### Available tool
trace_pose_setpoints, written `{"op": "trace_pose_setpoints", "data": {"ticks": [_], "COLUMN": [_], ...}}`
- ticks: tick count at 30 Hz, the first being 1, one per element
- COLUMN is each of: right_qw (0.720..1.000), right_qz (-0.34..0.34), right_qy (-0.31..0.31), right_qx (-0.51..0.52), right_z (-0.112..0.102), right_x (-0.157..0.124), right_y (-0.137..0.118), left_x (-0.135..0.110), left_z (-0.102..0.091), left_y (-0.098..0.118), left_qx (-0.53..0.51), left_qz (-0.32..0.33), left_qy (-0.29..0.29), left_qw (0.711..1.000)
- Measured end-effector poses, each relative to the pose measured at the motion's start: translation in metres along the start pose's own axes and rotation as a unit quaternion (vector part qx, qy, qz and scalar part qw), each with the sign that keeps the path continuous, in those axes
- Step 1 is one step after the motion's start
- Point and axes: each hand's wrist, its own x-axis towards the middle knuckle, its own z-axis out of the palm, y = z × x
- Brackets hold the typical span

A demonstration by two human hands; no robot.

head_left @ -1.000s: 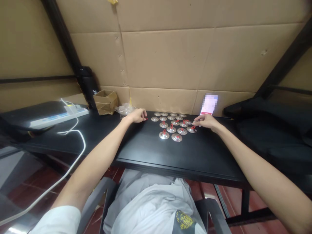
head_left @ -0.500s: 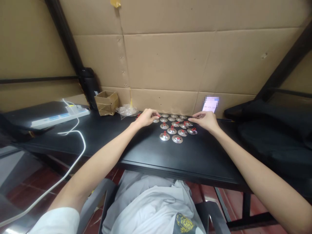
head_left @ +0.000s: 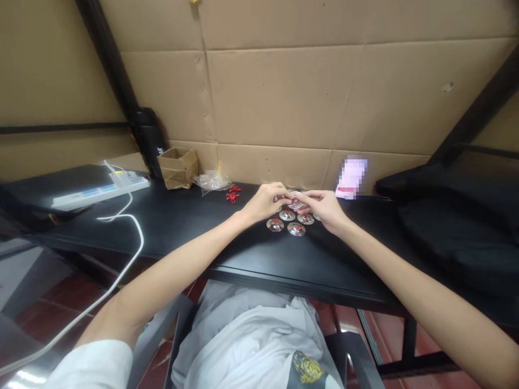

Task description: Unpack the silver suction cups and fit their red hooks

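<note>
The left hand (head_left: 265, 202) and right hand (head_left: 322, 208) met near the far edge of the black table (head_left: 182, 232), their fingers closed in a tight pinch on a small metal cymbal (head_left: 295, 200). Other cymbals (head_left: 296, 229) lay just below the hands, and red cord loops (head_left: 232, 195) lay further left.

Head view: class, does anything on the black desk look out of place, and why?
Yes: a heap of loose red cords lies on the desk, away from the metal finger cymbals, which wear red loops.
</note>
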Motion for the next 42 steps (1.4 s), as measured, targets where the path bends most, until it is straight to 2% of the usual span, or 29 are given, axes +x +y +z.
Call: {"op": "trace_pose_setpoints", "data": {"ticks": [5, 10, 19, 34, 42], "right_qw": [0.997, 0.994, 0.99, 0.995, 0.988], "right_qz": [0.031, 0.027, 0.037, -0.03, -0.031], "right_qy": [-0.01, -0.016, -0.037, -0.054, -0.037], "right_qx": [0.069, 0.102, 0.129, 0.082, 0.145], "right_z": [0.002, 0.003, 0.007, 0.007, 0.009], "right_x": [0.001, 0.0, -0.005, -0.007, -0.003], "right_y": [0.003, 0.002, -0.002, 0.008, 0.002], "left_x": [-0.001, -0.001, -0.002, -0.002, 0.002], "left_z": [0.004, 0.004, 0.01, 0.009, 0.007], "left_y": [-0.004, -0.004, -0.007, 0.005, 0.008], "left_qx": [0.012, -0.004, -0.005, -0.084, -0.16], "left_qz": [-0.024, -0.05, -0.03, -0.1, -0.135], "left_qy": [0.023, 0.029, 0.044, 0.07, 0.083], "left_qw": [0.999, 0.998, 0.999, 0.989, 0.974]}}
